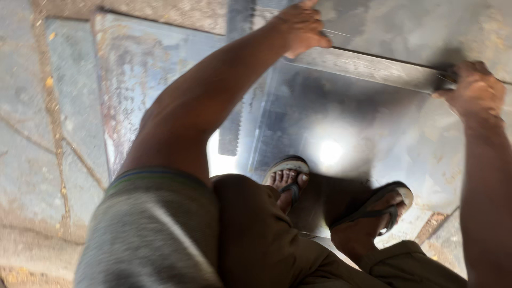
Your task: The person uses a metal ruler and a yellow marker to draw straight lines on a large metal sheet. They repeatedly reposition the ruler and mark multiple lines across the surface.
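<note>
Step in hand: the person, standing on a large shiny grey metal sheet [341, 133], presses a long flat grey metal straightedge [368, 66] down on it with both hands, it seems for marking or lining up.
Left hand: the left hand [301, 26], in the upper middle of the frame, lies on the left end of the straightedge; the fingers are curled down over its far edge and grasp it.
Right hand: the right hand [474, 88], at the upper right of the frame, is clenched around the right end of the straightedge; whether it holds also a small tool I cannot tell, the picture is blurred there.
How to do it well: in my judgement, both hands should press equally so the bar does not turn, and the feet in dark sandals [288, 178] should stay still, because the sheet can slide or bend.
Where the thing is: the straightedge lies across the upper right of the frame, slanting down to the right, flat on the sheet.
How it looks: thin, narrow, dull grey, with straight edges; the sheet under it is smooth and gives a bright reflection in the centre.
Around: a rusty, stained metal plate [138, 64] lies at the upper left.
</note>
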